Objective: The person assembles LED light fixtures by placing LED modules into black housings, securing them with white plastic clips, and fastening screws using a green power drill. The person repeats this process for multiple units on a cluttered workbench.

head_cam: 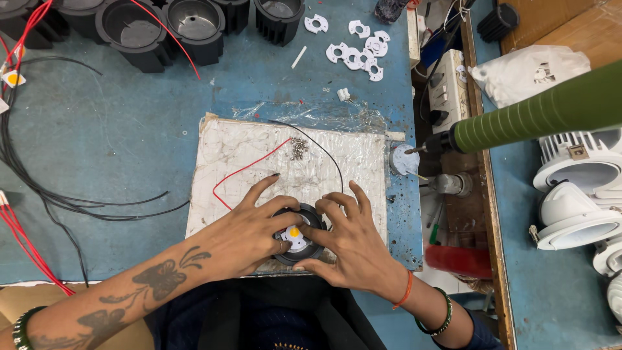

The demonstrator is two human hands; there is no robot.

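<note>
two hands seat a light chip in a black housing

at a blue workbench (116, 162), a person's left hand (249, 227) and right hand (353, 243) close together around a round black finned housing (299, 249), fingertips pressing a white holder with a yellow chip (294, 232) at its centre. neither hand is clamped shut; the fingers are spread and curved, touching the part from both sides. the housing sits at the near edge of a white, film-covered work board (259, 152), just in front of the person.

a red wire (243, 170) and a black wire (327, 155) trail from the housing across the board, past a small heap of screws (299, 148). more black housings (194, 26) line the far edge, white holder rings (356, 55) lie scattered beside them, and white lamp bodies (576, 207) stand to the right. a green-handled powered screwdriver (538, 113) hangs in from that side.

judged from the frame, the step goes best with even pressure from both thumbs, the holder kept flat and centred, and the two wires held free of the rim so nothing pinches.
</note>
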